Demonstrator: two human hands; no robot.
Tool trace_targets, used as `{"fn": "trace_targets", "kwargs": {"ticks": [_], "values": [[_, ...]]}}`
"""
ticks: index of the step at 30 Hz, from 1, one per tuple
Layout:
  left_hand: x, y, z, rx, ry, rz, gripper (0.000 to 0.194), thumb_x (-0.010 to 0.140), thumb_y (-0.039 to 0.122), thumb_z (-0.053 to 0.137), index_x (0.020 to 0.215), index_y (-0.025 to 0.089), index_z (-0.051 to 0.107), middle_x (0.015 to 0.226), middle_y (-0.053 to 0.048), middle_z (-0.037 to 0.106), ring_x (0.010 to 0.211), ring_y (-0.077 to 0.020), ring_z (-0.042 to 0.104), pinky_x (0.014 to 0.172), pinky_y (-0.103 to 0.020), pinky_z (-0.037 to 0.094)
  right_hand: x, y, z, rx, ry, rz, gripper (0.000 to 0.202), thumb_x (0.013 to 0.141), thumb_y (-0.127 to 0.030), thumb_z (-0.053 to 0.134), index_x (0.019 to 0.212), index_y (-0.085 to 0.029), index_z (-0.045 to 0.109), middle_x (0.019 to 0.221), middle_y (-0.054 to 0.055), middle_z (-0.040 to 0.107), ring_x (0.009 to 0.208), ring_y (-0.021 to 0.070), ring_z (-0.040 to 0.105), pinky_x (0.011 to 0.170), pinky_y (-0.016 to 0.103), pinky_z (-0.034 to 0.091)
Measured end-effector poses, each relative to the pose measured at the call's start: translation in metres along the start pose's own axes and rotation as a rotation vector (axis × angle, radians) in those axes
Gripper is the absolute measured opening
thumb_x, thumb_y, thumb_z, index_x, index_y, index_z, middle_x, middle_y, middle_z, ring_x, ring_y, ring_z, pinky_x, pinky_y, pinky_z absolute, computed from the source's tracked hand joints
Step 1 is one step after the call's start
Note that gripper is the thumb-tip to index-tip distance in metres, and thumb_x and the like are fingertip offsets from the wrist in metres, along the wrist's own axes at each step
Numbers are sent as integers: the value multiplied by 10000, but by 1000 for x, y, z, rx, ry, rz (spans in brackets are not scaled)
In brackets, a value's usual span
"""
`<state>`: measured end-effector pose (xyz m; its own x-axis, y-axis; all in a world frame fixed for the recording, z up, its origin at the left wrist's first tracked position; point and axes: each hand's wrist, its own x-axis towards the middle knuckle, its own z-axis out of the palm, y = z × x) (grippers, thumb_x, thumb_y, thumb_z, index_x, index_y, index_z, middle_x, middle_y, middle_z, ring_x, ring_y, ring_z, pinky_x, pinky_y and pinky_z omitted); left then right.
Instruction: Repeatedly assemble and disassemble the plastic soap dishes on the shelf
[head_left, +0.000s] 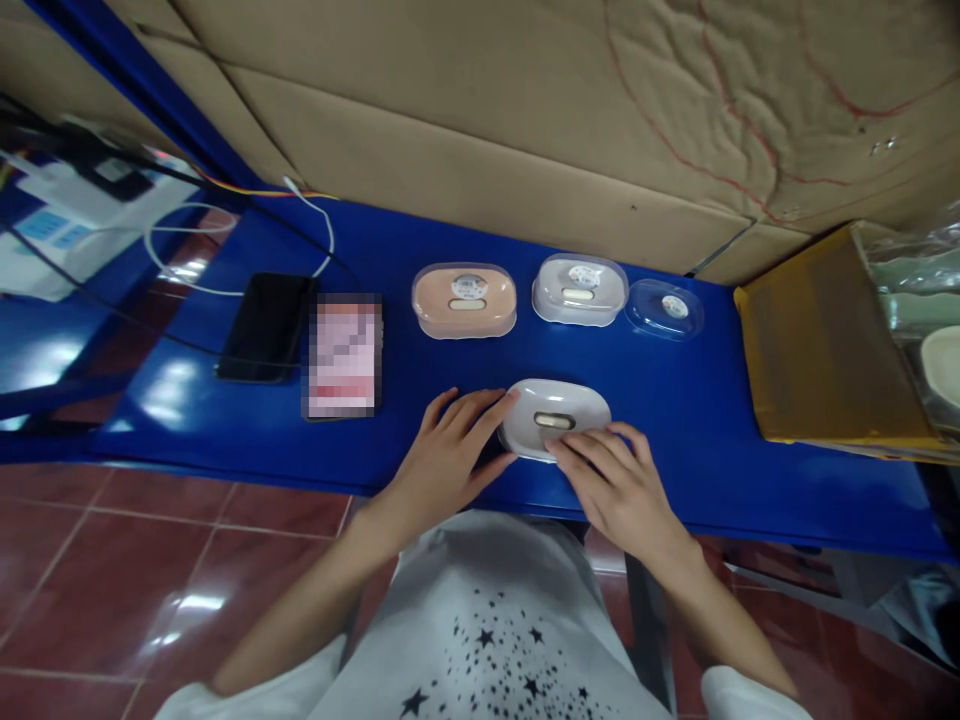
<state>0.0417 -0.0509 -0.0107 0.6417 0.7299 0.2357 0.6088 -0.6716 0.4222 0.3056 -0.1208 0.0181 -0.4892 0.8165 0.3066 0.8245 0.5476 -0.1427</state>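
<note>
Currently, a glossy white plastic box of oval shape [562, 400] lies just below the centre of the frame, near the front edge of the smooth blue tabletop [690, 420]. The left hand [457, 445] has its thumb and forefinger spread around the left end; the right hand [615, 490] rests its fingers, rather close together, on the lower right rim. How firmly they press, I cannot tell. Higher in the frame, a blue strip away, stand a peach oval box [431, 300] and a second white oval box [580, 290], with a loose clear plastic lid [652, 312] just beside the latter. A wide blue stretch separates the right hand from the brown cardboard carton [810, 350] at right.
</note>
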Motion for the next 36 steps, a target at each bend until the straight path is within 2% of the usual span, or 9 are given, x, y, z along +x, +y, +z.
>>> {"fn": "trace_targets", "kwargs": {"ticks": [6,9,17,20,24,27,29,33,36], "values": [[0,1,1,32,14,50,587,1083,443,638,1604,254,446,1665,-195,481,1520,-350,510,1239,-629,400,-5,-5,6,-44,-3,-42,425,1031,-80,643,1445,-176,656,1275,77,802,1153,245,694,1115,479,432],[1,1,2,42,31,75,486,1086,464,630,1511,247,534,1639,-187,525,1462,-339,572,1227,-633,417,-8,-5,9,-70,-15,-55,415,1048,-136,655,1458,-200,651,1285,65,803,1156,242,690,1120,478,433],[0,-1,5,80,40,90,504,1070,412,663,1526,228,551,1631,-199,537,1400,-353,626,1223,-639,430,-7,-3,9,8,-14,-89,503,1048,-139,650,1541,-216,593,1284,54,809,1175,219,708,1160,452,461],[0,-1,4,69,33,85,505,1066,408,667,1526,231,556,1630,-201,533,1411,-364,613,1224,-649,424,1,27,-11,67,8,-100,622,1051,-207,664,1639,-287,480,1316,42,801,1209,227,720,1209,489,452],[1,0,3,24,18,64,507,1058,430,671,1518,252,553,1650,-195,505,1470,-368,558,1243,-659,397,16,116,-33,-38,110,182,524,1071,-243,569,1590,-312,550,1484,101,710,1356,324,663,1184,576,460],[0,1,2,0,35,47,487,1055,416,672,1505,268,557,1683,-187,463,1511,-366,518,1248,-643,399,24,183,-30,-96,14,344,578,1071,-382,519,1631,-241,494,1674,176,521,1530,424,497,1215,687,391],[-1,1,2,-9,44,43,482,1057,388,670,1507,264,552,1687,-183,458,1514,-355,516,1259,-627,394,26,210,-22,-97,-49,378,624,1044,-465,546,1616,-218,502,1693,200,484,1545,453,463,1208,730,371],[-2,0,2,-18,56,42,477,1057,380,676,1498,250,550,1627,-186,521,1477,-339,551,1258,-619,397,21,222,-13,-82,-24,368,586,978,-602,646,1446,-250,661,1405,170,672,1339,419,629,1146,682,448],[2,-1,1,-11,66,30,454,1057,398,680,1471,253,564,1589,-189,552,1463,-343,566,1241,-615,411,15,213,-16,13,-18,313,586,915,-627,745,1379,-270,698,1308,140,654,1262,376,659,1112,611,509]]}}
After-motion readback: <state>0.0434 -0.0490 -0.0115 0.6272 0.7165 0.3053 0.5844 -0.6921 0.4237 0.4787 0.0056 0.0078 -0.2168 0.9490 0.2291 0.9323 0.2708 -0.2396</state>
